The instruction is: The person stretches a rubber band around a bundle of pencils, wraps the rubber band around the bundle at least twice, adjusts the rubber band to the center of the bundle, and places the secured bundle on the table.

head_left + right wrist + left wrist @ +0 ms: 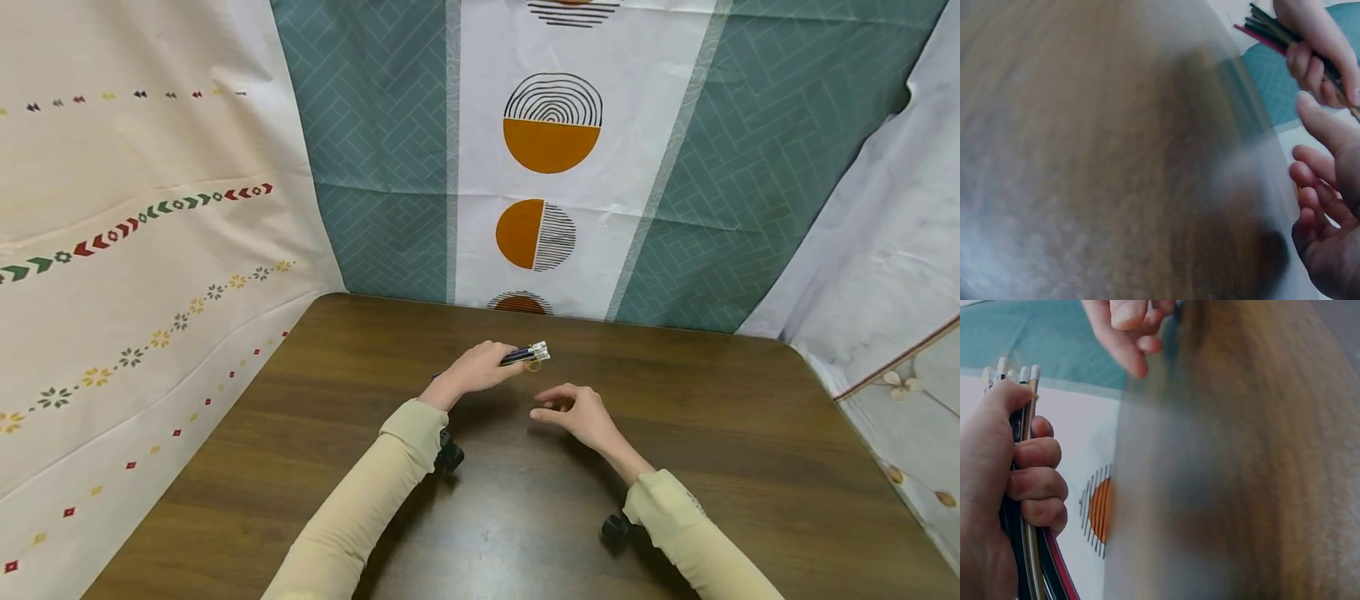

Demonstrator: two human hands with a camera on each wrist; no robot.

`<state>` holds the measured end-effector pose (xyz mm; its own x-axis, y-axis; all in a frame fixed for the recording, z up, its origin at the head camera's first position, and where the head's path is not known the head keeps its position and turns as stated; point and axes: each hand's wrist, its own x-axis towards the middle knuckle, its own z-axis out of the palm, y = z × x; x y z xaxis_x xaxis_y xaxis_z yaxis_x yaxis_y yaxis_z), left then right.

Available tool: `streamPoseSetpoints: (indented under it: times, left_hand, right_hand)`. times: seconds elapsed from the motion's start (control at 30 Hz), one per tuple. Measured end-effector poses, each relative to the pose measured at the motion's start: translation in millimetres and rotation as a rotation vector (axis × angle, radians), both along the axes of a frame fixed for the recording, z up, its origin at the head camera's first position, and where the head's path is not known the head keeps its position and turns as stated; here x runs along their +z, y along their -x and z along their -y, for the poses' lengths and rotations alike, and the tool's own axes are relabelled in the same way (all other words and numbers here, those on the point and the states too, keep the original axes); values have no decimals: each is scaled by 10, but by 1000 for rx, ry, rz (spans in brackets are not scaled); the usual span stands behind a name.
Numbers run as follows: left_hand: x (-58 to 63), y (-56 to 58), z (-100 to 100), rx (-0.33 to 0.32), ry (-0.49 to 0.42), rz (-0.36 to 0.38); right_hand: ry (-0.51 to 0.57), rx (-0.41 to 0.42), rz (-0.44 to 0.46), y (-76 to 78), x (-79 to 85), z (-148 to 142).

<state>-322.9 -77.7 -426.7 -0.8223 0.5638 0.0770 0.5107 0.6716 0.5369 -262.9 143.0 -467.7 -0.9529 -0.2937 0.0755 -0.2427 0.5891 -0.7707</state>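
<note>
**Pencils point(517, 356) clamped in left hand point(478, 368)**

Nearest, the right hand point(587, 418) is held apart, loosely curved, nothing seen grasped. Beyond, the eraser-topped pencils are gripped above the wooden table point(495, 500), probably to keep them aligned; a yellow band point(1035, 396) is seen near the erasers point(542, 351). Behind, patterned fabric point(375, 125) is hung.

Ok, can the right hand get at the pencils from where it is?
Likely yes: the right hand appears empty and near the pencils, whose white-tipped ends stick out past the left hand, with nothing visible between. The left hand's grip covers part of them, though.
</note>
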Motion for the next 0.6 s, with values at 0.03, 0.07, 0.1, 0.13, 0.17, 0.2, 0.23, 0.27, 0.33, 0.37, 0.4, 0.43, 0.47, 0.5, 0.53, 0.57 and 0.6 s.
streamPoseSetpoints:
  times: [0.03,0.07,0.1,0.13,0.17,0.2,0.23,0.27,0.33,0.37,0.4,0.43,0.47,0.5,0.53,0.57,0.6]
  left_hand:
    - [10,3,8,-6,4,-5]
    - [12,2,14,-16,10,-7]
    - [10,0,18,-29,14,-3]
    - [0,0,15,-43,24,0]
    - [-17,0,10,-57,32,4]
    - [-36,-3,3,-67,46,7]
    - [-53,-8,-2,-76,56,11]
    - [-68,-13,-8,-82,65,16]
    - [-95,-20,-19,-91,71,29]
    - [-102,-22,-24,-95,70,37]
    - [-102,-25,-29,-97,69,45]
    - [-103,-25,-34,-101,65,55]
    - [-105,-25,-38,-108,64,62]
    - [-107,-23,-41,-115,65,69]
    - [-106,-23,-45,-121,65,79]
    - [-108,-22,-47,-130,68,84]
    - [-109,-21,-50,-139,72,91]
  right_hand:
    - [12,-12,-9,-1,-7,1]
    - [33,-23,-16,-1,-8,4]
    - [54,-34,-26,1,-8,10]
    - [78,-52,-30,6,-1,13]
    - [100,-72,-38,11,9,17]
    - [122,-93,-51,15,20,22]
    - [142,-119,-70,17,33,27]
    - [167,-142,-94,18,49,32]
    - [210,-181,-158,20,86,37]
    - [225,-186,-199,20,107,37]
    - [233,-179,-241,22,126,35]
    - [226,-160,-284,29,142,33]
    - [214,-128,-324,36,158,29]
    - [192,-94,-353,43,173,27]
    - [171,-60,-376,52,184,24]
    - [148,-26,-398,62,194,21]
    - [130,4,-416,76,198,20]
